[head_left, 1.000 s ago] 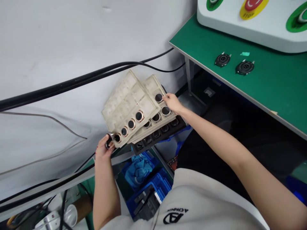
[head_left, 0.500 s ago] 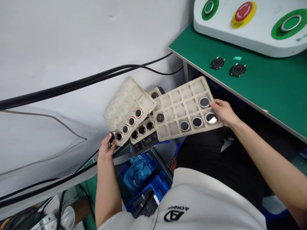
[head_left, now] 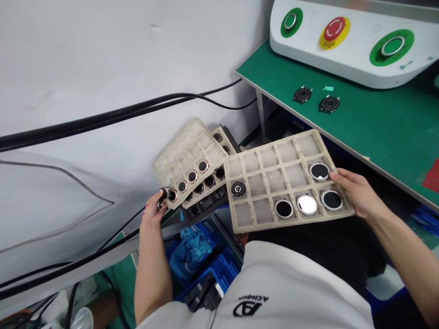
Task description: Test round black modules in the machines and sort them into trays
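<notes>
My right hand [head_left: 356, 192] grips the right edge of a pale plastic tray [head_left: 265, 201] divided into square pockets. Several round watch cases with dark, glossy faces, such as this watch case [head_left: 284, 209], sit at its right and front; a black round part [head_left: 238, 188] is at its left. My left hand [head_left: 153, 209] is closed around a dark round watch part [head_left: 162, 198] at the corner of another pale tray [head_left: 187, 153]; whether it also grips that tray I cannot tell. Copper-rimmed watch cases [head_left: 192, 176] line that tray's near edge. More loaded trays [head_left: 206, 206] lie fanned underneath.
A green table [head_left: 350, 132] at right bears two black watch backs [head_left: 302, 94] and a white control panel [head_left: 308, 55] with green buttons and a red stop button. Black cables [head_left: 113, 113] run along the wall. Below are blue bins [head_left: 222, 269] with a blue cloth [head_left: 192, 249].
My right hand has drawn its tray right and toward me, uncovering more of the trays behind. My left hand stays at the tray corner with the dark part. The view has shifted slightly.
</notes>
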### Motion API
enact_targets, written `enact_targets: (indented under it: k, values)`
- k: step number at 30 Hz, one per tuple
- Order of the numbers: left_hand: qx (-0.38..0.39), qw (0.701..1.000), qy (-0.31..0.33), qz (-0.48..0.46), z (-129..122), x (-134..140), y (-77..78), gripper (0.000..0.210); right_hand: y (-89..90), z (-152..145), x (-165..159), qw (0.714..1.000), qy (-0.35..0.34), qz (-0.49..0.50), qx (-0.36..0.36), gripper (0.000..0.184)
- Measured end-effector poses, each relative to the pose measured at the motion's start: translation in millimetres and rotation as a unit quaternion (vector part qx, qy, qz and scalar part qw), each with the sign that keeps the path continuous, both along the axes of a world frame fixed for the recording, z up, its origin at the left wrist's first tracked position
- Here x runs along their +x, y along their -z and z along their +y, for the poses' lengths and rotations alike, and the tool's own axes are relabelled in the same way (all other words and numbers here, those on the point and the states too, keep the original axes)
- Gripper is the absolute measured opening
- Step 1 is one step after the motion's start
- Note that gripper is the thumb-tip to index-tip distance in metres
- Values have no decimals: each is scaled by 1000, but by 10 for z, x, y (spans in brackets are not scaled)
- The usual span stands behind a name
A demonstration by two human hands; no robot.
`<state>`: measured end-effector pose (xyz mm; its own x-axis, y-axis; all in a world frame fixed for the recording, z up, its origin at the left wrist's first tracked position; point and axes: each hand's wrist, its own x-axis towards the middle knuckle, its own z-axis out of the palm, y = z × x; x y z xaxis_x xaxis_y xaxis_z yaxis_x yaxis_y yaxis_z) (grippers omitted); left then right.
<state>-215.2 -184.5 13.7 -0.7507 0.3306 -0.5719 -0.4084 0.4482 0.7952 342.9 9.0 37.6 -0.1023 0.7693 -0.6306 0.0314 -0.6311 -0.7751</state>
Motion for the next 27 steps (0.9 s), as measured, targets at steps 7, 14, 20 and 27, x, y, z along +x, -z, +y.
enact_targets:
  k: [7,14,20,27]
  values:
    - [-18,1000,19,18,-30,-47,-13,24,-74,-243,176,997,28,28,-59,38]
    - [-59,994,90,25,98,58,84,20,-126,-68,-377,995,-34,93,-6,37]
    - [-98,983,146,47,221,117,92,20,84,395,-1485,986,-79,125,77,32]
    - [-131,974,161,93,121,225,-47,25,364,742,-2459,979,-142,88,118,22]
